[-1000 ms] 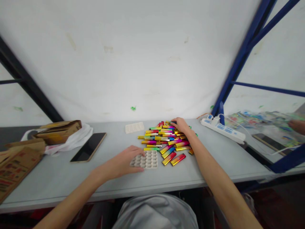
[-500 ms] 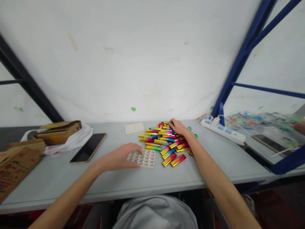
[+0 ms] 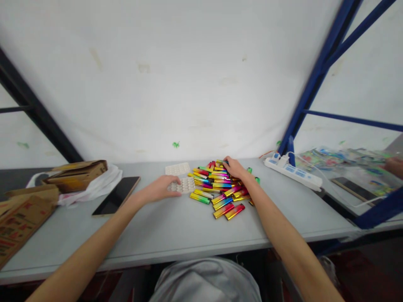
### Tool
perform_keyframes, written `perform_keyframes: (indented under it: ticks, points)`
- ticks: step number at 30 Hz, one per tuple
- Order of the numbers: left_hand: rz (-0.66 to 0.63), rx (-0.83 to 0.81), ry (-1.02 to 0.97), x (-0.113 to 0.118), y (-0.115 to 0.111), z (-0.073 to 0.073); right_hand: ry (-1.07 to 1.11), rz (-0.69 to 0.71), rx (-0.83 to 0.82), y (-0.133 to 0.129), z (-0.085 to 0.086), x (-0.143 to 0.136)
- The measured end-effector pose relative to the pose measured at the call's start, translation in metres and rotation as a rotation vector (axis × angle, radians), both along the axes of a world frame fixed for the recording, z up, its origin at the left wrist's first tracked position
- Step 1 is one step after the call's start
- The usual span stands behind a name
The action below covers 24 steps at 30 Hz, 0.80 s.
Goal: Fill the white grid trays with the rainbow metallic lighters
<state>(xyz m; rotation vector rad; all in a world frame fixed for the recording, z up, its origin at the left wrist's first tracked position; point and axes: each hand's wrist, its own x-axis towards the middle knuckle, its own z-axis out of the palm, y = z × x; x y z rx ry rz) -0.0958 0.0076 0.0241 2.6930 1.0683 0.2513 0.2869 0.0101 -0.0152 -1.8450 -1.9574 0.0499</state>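
A white tray with rows of hollows [image 3: 186,185] lies on the grey table, its left edge between the thumb and fingers of my left hand [image 3: 164,188]. Just behind it lies a second white tray [image 3: 177,169]. To the right spreads a pile of shiny, multicoloured lighter-like pieces [image 3: 220,183], mostly yellow, red, blue and green. My right hand [image 3: 234,167] rests on the back of this pile, fingers bent over some pieces; what its fingertips hold, if anything, is hidden.
A dark phone [image 3: 117,196], a white plastic bag [image 3: 103,183] and cardboard boxes [image 3: 30,216] lie at the left. A white power strip [image 3: 292,172] and blue frame [image 3: 310,90] stand right. Another person's hand [image 3: 394,167] shows at the far right edge.
My left hand has moved the front tray back and slightly left, up against the rear tray. Some pieces at the pile's left side have shifted. My right hand has hardly moved.
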Motion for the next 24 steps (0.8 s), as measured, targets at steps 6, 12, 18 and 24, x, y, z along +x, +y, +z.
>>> perform_keyframes:
  ticks: [6, 12, 18, 24]
  points:
    - [-0.103, 0.011, -0.007, 0.043, 0.008, -0.001, 0.012, -0.015, 0.016, -0.003, 0.001, 0.001]
    - [-0.164, 0.030, -0.003, 0.067, 0.014, -0.005, 0.012, -0.028, 0.011, -0.006, 0.001, -0.004]
    - [-0.136, 0.046, -0.171, 0.063, 0.005, -0.021, -0.008, -0.024, 0.087, -0.010, 0.008, -0.013]
    - [-0.140, 0.086, -0.280, 0.066, 0.007, -0.043, 0.116, 0.057, 0.291, -0.022, 0.033, -0.027]
